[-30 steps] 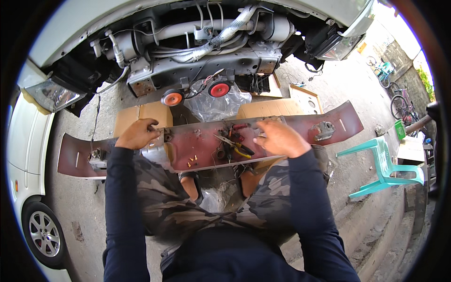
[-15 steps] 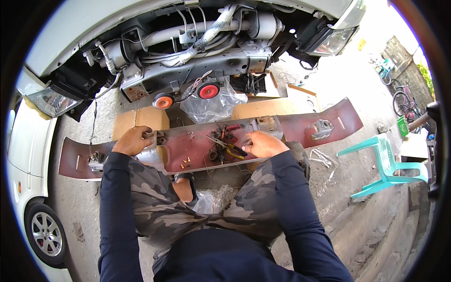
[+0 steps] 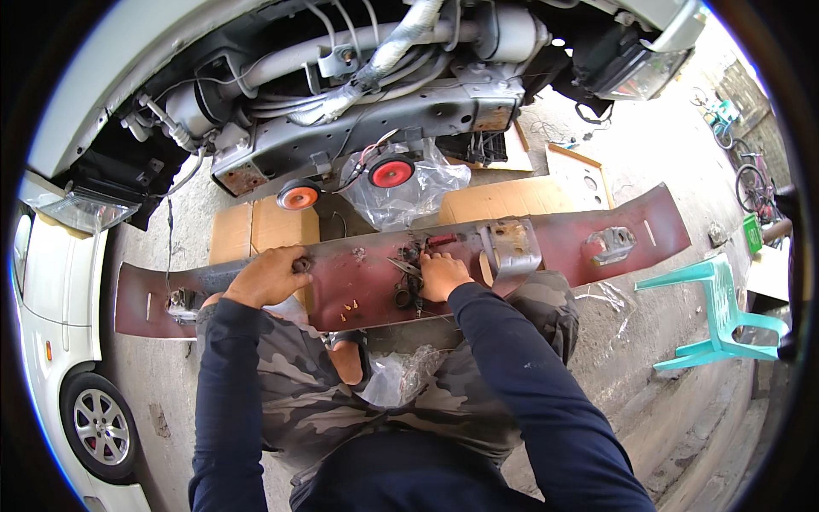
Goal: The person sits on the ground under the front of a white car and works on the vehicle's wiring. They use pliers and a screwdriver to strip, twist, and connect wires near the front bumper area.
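Across my knees lies a long dull-red bumper (image 3: 367, 294), its inner side up. My left hand (image 3: 269, 277) is at the bracket on its left part, fingers bent in at a dark round hole; whatever they pinch is hidden. Over a small pile of tools near the middle, my right hand (image 3: 444, 277) is closed on pliers (image 3: 404, 266), whose jaws stick out to its left while the handles are covered. Beside the pile are a dark ring-shaped part (image 3: 402, 297) and a red-handled tool (image 3: 442, 241). Several small brass-coloured pieces (image 3: 348, 307) lie loose on the bumper.
Ahead is a vehicle's opened front with a metal crossbeam (image 3: 367, 128). Two round horns, orange (image 3: 298, 195) and red (image 3: 392, 172), hang there by wires. Cardboard (image 3: 503, 200) and a clear plastic bag (image 3: 401, 200) lie below. A green plastic chair (image 3: 721, 299) stands right.
My right hand has moved left, from the right bracket onto the tools, covering the pliers' yellow handles. My left hand stays at the left bracket, reaching further over it. The view has shifted slightly.
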Motion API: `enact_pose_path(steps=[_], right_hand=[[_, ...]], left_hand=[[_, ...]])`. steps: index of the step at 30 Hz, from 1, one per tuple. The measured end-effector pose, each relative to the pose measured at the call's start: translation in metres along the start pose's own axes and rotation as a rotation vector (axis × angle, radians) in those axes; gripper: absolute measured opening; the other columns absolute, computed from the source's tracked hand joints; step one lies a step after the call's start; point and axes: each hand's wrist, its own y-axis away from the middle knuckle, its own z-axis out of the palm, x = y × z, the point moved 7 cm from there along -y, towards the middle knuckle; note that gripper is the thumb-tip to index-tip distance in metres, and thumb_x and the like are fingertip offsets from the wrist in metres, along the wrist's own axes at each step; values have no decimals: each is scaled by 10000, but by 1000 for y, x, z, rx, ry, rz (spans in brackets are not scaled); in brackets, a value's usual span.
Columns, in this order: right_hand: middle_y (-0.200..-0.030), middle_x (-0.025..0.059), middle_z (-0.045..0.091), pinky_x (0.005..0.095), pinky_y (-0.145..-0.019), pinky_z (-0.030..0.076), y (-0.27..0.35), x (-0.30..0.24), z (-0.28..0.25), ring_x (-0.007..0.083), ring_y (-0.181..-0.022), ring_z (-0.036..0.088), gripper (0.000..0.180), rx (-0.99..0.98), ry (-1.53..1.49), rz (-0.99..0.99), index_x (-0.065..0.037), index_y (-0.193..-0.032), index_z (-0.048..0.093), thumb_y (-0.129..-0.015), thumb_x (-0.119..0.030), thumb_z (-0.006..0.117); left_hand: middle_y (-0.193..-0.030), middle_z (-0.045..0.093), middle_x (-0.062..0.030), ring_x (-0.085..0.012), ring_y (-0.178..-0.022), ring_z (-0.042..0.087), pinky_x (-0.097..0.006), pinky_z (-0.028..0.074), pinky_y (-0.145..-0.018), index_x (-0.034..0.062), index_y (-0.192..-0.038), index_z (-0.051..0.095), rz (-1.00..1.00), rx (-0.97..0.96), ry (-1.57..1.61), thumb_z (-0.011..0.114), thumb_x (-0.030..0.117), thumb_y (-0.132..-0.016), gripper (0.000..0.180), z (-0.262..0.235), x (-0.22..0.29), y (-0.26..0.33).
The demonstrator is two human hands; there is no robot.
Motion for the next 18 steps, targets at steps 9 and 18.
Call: enact_pose_path(steps=[9, 18], right_hand=[[-1357, 272, 588, 482, -1008, 539, -9, 59, 9, 462, -1191, 636, 511, 69, -290, 329, 21, -1270, 608, -817, -192, 709], [-1141, 302, 719, 462, -997, 547, 12, 75, 6, 430, -1114, 699, 478, 54, -295, 666, 48, -1035, 761, -834, -386, 743]], left_hand=[[-1044, 721, -269, -396, -992, 710, -435, 543, -892, -49, -1230, 654, -109, 18, 36, 706, 247, -876, 464, -19, -22, 18], [-1046, 716, -279, -449, -1002, 690, -486, 535, -923, -27, -1185, 664, -22, 52, 75, 684, 240, -876, 409, -23, -22, 15]])
